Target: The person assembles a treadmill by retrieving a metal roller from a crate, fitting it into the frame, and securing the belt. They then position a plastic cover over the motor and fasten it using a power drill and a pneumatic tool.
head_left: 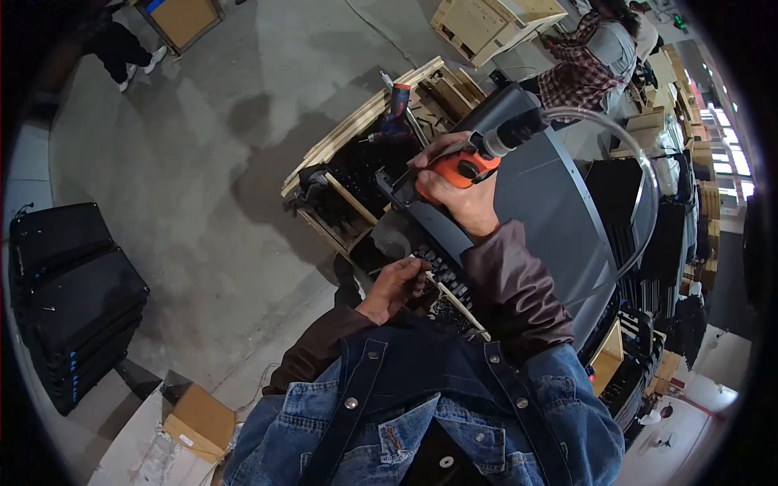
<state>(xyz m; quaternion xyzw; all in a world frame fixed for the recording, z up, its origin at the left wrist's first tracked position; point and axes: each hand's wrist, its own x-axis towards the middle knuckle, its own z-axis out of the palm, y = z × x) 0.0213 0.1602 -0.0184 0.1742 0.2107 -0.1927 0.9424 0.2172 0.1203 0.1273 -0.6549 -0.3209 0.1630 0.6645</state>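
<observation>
My right hand [470, 204] is wrapped round an orange air tool [459, 172] with a dark fitting and a clear hose [651, 182] looping off to the right. The tool is over the edge of a large dark grey panel [543, 194]; whether its tip touches anything is hidden. Nearer my body, my left hand [393, 289] is closed with the fingertips pinched together; anything between them is too small to make out. It is above a wooden tray [459, 301] of small dark parts. A red and black cordless drill [396, 113] lies past my right hand.
A wooden-framed bench [328, 150] holds black parts in compartments. Black panels are stacked on the floor [73, 300] at left, near a cardboard box [200, 421]. A wooden crate [494, 26] stands ahead. A person in a plaid shirt [579, 69] is at upper right; another person's legs [121, 53] show upper left.
</observation>
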